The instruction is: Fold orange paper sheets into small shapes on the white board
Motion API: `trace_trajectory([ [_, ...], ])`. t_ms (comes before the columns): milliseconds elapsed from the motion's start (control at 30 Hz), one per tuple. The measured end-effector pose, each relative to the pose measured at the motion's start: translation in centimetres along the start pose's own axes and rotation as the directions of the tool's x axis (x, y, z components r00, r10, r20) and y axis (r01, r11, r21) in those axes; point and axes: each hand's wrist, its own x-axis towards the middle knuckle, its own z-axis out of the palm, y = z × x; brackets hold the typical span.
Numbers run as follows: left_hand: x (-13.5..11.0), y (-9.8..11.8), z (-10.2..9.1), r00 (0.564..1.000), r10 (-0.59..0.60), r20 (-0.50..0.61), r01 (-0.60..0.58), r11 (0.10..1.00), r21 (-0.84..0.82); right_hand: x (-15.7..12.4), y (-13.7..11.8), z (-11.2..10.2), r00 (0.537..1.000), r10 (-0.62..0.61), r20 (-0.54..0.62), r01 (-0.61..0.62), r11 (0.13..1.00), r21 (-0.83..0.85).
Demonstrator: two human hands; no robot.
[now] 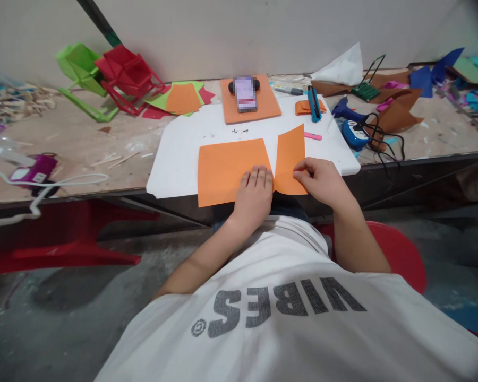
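Mid-fold, looks like: left hand [255,193] pressed flat, fingers straight and together, on the orange sheet [225,170] lying on the white board [171,159], right hand [322,183] pinching the raised flap's edge; next needs edges aligned before creasing.

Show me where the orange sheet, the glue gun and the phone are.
orange sheet [223,170], head view, flat left half.
glue gun [352,132], head view, blue body.
phone [246,95], head view, middle of its screen.
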Motion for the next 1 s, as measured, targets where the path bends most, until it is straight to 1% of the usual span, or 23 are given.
trace_trajectory([
  [100,0.0,-0.1,0.2,1.000,-0.005,-0.002,0.005,1.000,-0.012,-0.6,-0.3,-0.2,1.000,0.004,0.007,-0.004,1.000,-0.013],
  [200,0.0,-0.1,0.0,1.000,-0.001,0.008,0.001,1.000,-0.015,-1.0,-0.3,-0.3,1.000,-0.018,0.013,0.018,0.999,-0.028],
  [333,0.0,0.1,-0.4,0.999,0.005,0.046,-0.006,1.000,0.007,-0.8,-0.2,-0.3,1.000,-0.015,0.025,0.015,1.000,-0.019],
  [433,0.0,0.1,-0.4,0.999,0.003,0.039,-0.003,1.000,0.006,-0.7,-0.1,-0.2,0.999,0.000,0.038,0.001,1.000,-0.019],
  [633,0.0,-0.1,-0.1,1.000,0.010,0.016,-0.010,1.000,0.000,-1.0,0.3,-0.2,1.000,0.013,0.021,-0.013,1.000,-0.011],
  [867,0.1,0.0,-0.5,0.998,0.012,0.054,-0.012,1.000,-0.001,-1.3,0.8,-0.6,0.999,0.003,0.038,-0.004,1.000,0.008],
  [1000,0.0,0.0,-0.5,0.998,0.005,0.065,-0.006,1.000,0.016,-1.3,0.9,-1.1,1.000,0.019,0.018,-0.019,1.000,-0.007],
])
